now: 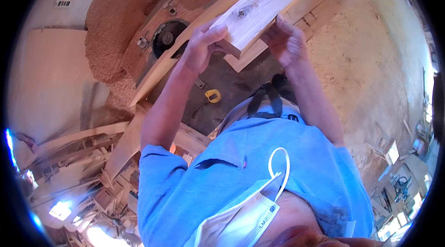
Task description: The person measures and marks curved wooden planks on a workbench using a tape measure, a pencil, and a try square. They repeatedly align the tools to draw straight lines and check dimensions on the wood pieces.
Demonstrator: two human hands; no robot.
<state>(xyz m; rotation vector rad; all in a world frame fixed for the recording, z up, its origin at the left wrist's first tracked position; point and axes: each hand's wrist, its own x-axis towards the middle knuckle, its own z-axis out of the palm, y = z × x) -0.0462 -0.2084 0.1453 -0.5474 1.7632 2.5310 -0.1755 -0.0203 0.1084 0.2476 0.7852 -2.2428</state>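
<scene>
A long, pale wooden board (266,6) with a dark knot near its close end slants away to the upper right. My left hand (202,48) is closed round the near left corner, thumb on top and fingers underneath. On the opposite edge, my right hand (286,42) grips the same board, its thumb up along the side and its other fingers partly hidden. Below the held board, the corner of another light board (244,59) shows over a dark flat machine table (227,87). A yellow tape measure (212,96) lies on that table, closer to my body.
A long wooden strip (155,78) runs along the table's left side, beside a round black machine part (168,37). Reddish sawdust (109,38) is heaped beyond it. Another long board (324,3) extends right of the held one. Wood offcuts (109,198) clutter the lower left.
</scene>
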